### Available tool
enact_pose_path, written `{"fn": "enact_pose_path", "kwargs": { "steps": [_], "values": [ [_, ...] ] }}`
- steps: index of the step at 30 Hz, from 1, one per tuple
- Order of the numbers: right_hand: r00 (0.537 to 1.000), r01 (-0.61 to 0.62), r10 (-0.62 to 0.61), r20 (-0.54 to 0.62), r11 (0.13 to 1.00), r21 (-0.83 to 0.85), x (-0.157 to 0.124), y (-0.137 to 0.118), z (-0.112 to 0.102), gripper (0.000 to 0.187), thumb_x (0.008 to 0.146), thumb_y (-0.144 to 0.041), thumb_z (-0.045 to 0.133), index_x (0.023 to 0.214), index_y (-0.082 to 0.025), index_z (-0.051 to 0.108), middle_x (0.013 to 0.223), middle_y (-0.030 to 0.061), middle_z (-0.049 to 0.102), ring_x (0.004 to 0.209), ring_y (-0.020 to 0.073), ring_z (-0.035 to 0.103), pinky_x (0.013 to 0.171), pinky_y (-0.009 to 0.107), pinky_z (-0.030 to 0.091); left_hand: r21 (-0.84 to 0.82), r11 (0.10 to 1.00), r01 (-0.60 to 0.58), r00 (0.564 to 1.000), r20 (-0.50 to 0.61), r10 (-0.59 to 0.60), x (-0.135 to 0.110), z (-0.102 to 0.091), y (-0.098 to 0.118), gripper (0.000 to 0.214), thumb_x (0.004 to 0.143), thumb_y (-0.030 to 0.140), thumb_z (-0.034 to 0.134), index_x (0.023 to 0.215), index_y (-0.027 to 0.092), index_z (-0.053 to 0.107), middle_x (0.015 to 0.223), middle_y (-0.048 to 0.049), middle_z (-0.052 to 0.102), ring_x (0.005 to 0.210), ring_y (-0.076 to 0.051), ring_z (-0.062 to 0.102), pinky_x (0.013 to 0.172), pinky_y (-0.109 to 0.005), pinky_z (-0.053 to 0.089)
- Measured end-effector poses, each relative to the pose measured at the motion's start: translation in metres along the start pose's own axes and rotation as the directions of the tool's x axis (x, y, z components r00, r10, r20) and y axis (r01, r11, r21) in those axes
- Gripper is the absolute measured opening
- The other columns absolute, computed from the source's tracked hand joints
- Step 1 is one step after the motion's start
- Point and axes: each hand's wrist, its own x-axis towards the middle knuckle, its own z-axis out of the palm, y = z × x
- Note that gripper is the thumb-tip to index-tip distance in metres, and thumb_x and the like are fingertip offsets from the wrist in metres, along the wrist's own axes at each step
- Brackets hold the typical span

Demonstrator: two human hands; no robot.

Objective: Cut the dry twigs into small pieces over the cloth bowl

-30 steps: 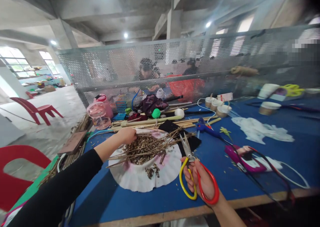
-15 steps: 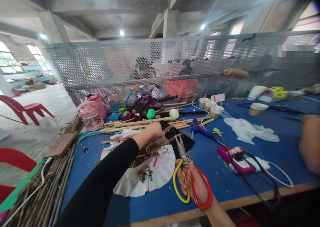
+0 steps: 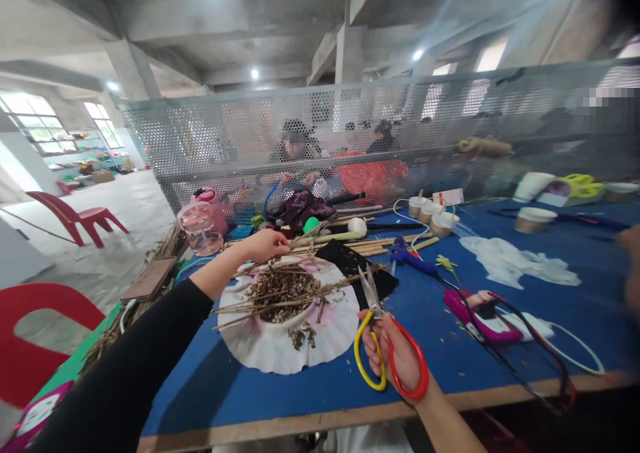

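Scissors [image 3: 371, 296] with one yellow and one red handle are in my right hand [image 3: 393, 350], the blades slightly parted and pointing away from me. My left hand [image 3: 269, 245] is closed in a pinch on a thin dried stem [image 3: 307, 237] that reaches out to its right. Below it lies a white ruffled dish [image 3: 250, 352], heaped with brown dried plant bits [image 3: 286, 290]. Several dry stems [image 3: 330, 285] rest across the heap, their right ends close to the scissor tips. A black square [image 3: 345, 256] lies behind the blades.
Bamboo sticks [image 3: 360, 245], a green ball [image 3: 311, 225] and a white ball [image 3: 357, 226] are behind the dish. To the right are a blue glue gun [image 3: 411, 256], a magenta power strip [image 3: 483, 316], white tissue [image 3: 515, 260] and paper cups [image 3: 444, 222]. A perforated metal screen [image 3: 225, 140] borders the table.
My left hand has moved left, away from the scissors, and the heap in the dish now shows. The view has turned slightly left. My right hand keeps its hold on the scissors.
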Motion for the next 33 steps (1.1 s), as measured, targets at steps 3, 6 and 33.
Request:
{"fn": "enact_pose_path", "kwargs": {
  "steps": [3, 6, 33],
  "values": [
    [1.0, -0.006, 0.006, -0.004, 1.0, -0.009, 0.0, 0.0, 0.001, 0.05, 0.072, -0.062, 0.056, 0.099, -0.021, 0.049, 0.055, -0.0065, 0.044, 0.038, 0.005, 0.035, 0.031, 0.016, 0.033, 0.139, 0.986, 0.096, 0.994, 0.034, -0.102, -0.024, 0.011, -0.025, 0.029, 0.079, 0.034, 0.046, 0.088, 0.017, 0.068, 0.086, -0.006, 0.068, 0.077, -0.017, 0.058, 0.072, -0.024, 0.041],
    [1.0, -0.012, 0.012, 0.003, 1.0, -0.023, 0.001, 0.0, 0.001, 0.051, 0.069, -0.063, 0.057, 0.098, -0.021, 0.05, 0.054, -0.0063, 0.044, 0.038, 0.0051, 0.035, 0.03, 0.016, 0.032, 0.228, 0.951, 0.21, 0.978, -0.06, -0.201, -0.044, 0.021, -0.035, 0.032, 0.077, 0.034, 0.05, 0.1, 0.016, 0.064, 0.1, -0.0097, 0.066, 0.088, -0.021, 0.059, 0.076, -0.028, 0.043],
    [0.915, -0.242, 0.323, 0.241, 0.919, -0.312, -0.014, -0.025, 0.031, 0.063, 0.069, -0.073, 0.047, 0.103, -0.019, 0.049, 0.067, -0.0016, 0.049, 0.051, 0.0076, 0.044, 0.042, 0.018, 0.039, 0.008, 0.993, 0.117, 0.992, 0.054, -0.117, -0.12, 0.043, -0.018, 0.037, 0.088, 0.029, 0.032, 0.115, 0.017, 0.054, 0.071, -0.004, 0.067, 0.07, -0.017, 0.061, 0.07, -0.026, 0.042]
  ]
}}
